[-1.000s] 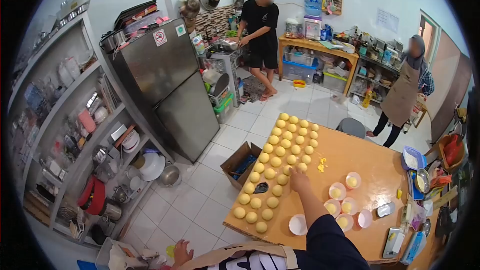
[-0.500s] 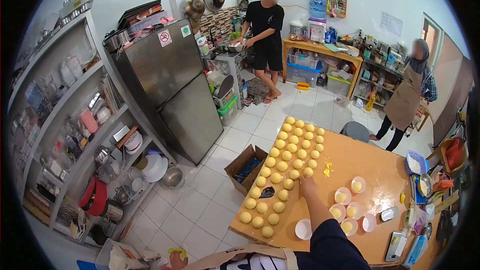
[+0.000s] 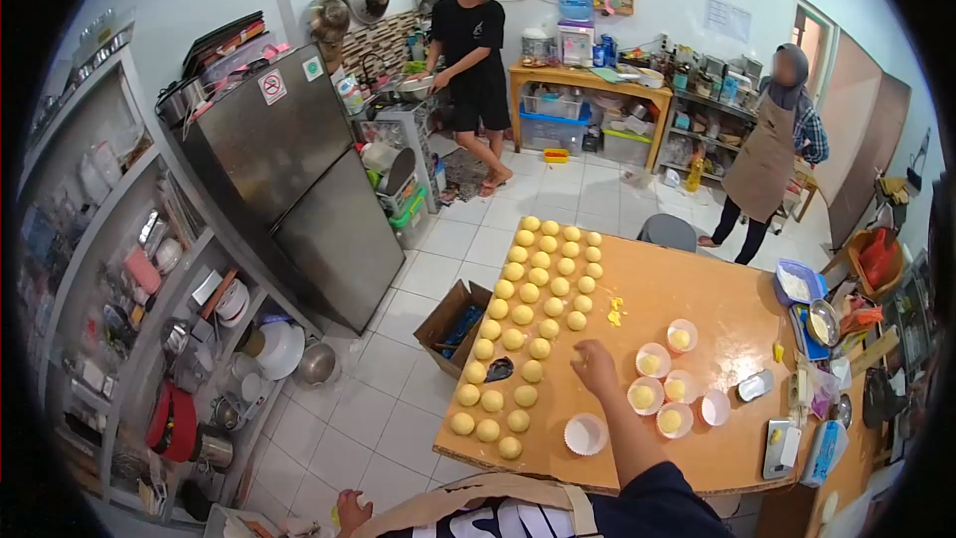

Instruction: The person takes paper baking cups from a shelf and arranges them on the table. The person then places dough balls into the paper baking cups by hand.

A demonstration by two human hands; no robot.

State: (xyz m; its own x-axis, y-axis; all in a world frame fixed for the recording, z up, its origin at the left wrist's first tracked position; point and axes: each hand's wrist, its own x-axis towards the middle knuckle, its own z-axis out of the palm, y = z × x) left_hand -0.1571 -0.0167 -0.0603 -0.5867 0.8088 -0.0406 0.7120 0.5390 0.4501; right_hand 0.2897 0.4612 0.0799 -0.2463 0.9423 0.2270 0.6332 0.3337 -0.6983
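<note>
My right hand (image 3: 596, 371) hovers over the wooden table, its fingers slightly apart and seemingly holding nothing. Just beyond and to the left of it are rows of round yellow dough balls (image 3: 539, 349), the nearest a short gap from my fingertips. On the right stand several paper cups (image 3: 715, 406), most with a yellow lump inside; another white fluted cup (image 3: 586, 433) sits below my wrist. At the lower left, off the table, my left hand (image 3: 354, 513) is curled round a yellow-green piece (image 3: 336, 515), mostly hidden by the fingers.
Small yellow scraps (image 3: 614, 313) and a dark patch (image 3: 499, 370) lie on the table (image 3: 697, 284). A scale (image 3: 782, 448) is at its right edge; an open cardboard box (image 3: 450, 327) stands beside it. One person (image 3: 468, 50) works at the sink; another (image 3: 765, 154) stands beyond the table.
My right hand has drawn back from the nearest dough ball, toward me and to the right. Less of the yellow-green piece shows in my left hand. The whole view has shifted.
</note>
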